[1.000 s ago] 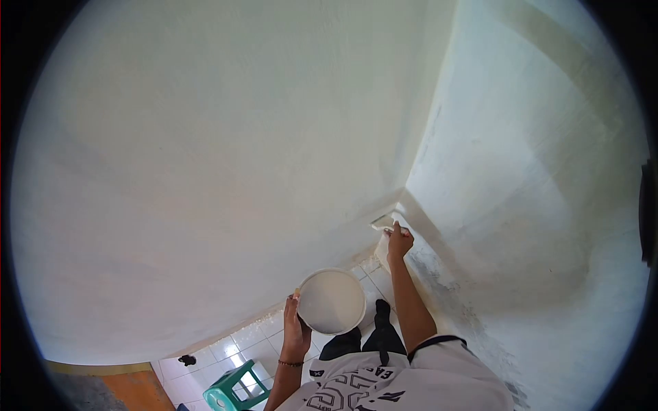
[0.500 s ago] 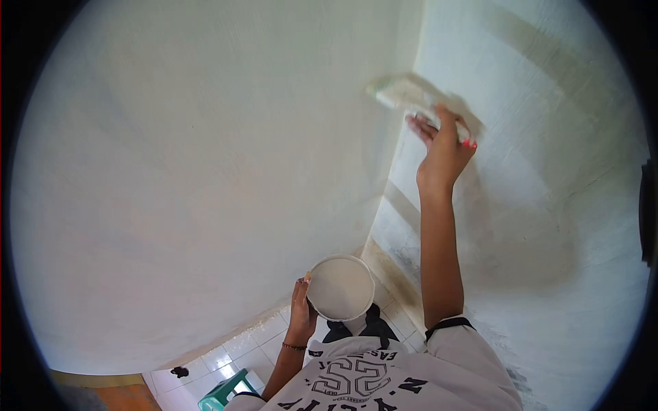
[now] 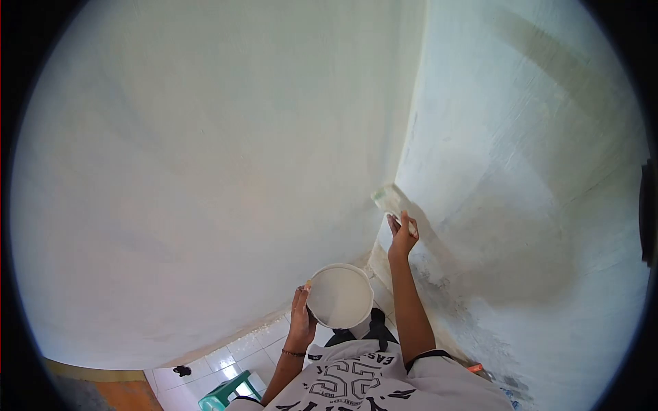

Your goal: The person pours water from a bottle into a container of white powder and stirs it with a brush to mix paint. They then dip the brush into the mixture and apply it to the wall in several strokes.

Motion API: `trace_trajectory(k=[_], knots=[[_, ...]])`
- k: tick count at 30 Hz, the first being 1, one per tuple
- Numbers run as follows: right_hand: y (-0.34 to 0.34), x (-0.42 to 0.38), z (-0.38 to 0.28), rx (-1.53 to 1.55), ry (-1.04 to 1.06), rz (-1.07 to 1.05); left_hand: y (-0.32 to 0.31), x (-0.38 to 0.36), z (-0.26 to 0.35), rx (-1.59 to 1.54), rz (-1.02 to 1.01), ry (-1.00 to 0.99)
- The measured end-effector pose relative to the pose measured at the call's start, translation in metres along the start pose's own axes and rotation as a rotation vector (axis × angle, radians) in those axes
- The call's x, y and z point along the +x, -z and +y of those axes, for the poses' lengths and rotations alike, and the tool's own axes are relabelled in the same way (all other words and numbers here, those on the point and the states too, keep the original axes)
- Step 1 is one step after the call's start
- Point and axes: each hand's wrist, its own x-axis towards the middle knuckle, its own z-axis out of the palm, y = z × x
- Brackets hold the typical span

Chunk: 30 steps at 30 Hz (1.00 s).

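Note:
My right hand (image 3: 404,235) is closed round the handle of a wide paint brush (image 3: 388,198), whose pale, slightly green-stained head lies at the corner where the two walls meet. Below and to the left, my left hand (image 3: 300,316) grips the side of a round white bucket (image 3: 340,266) holding off-white paint (image 3: 340,297). The bucket is upright in front of my body. Pale wall (image 3: 226,171) stretches to the left of the corner, and the whitish right wall (image 3: 521,205) shows grey patches.
A green plastic stool (image 3: 226,393) stands on the white tiled floor (image 3: 257,348) at the lower left. A small dark object (image 3: 181,370) lies near the wall's foot. An orange item (image 3: 475,368) shows at the lower right.
My right hand and the brush have moved down along the corner, closer to the bucket. The left hand still holds the bucket, which has shifted very slightly.

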Motion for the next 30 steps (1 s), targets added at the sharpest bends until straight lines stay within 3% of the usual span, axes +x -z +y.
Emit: trace_trajectory(k=[3, 7, 11, 18, 21, 25, 30], knots=[[0.034, 0.03, 0.043, -0.197, -0.022, 0.019, 0.008, 0.017, -0.001, 0.01, -0.02, 0.013], [0.013, 0.085, 0.065, -0.279, 0.028, 0.018, -0.014, 0.062, -0.017, 0.018, -0.017, 0.021], [-0.085, 0.083, -0.003, -0.48, 0.226, -0.023, -0.011, 0.082, -0.028, -0.006, -0.022, 0.03], [-0.229, 0.024, -0.177, -0.056, 0.383, -0.297, -0.009, 0.092, -0.041, 0.007, -0.071, 0.022], [-0.275, 0.027, -0.217, 0.158, 0.529, -0.483, -0.006, 0.105, -0.05, 0.018, -0.073, -0.031], [-0.278, 0.052, -0.182, 0.242, 0.472, -0.513, 0.0, 0.121, -0.057, 0.026, -0.07, 0.004], [-0.178, 0.068, -0.078, 0.209, 0.191, -0.282, -0.002, 0.126, -0.059, 0.014, -0.065, 0.01]])
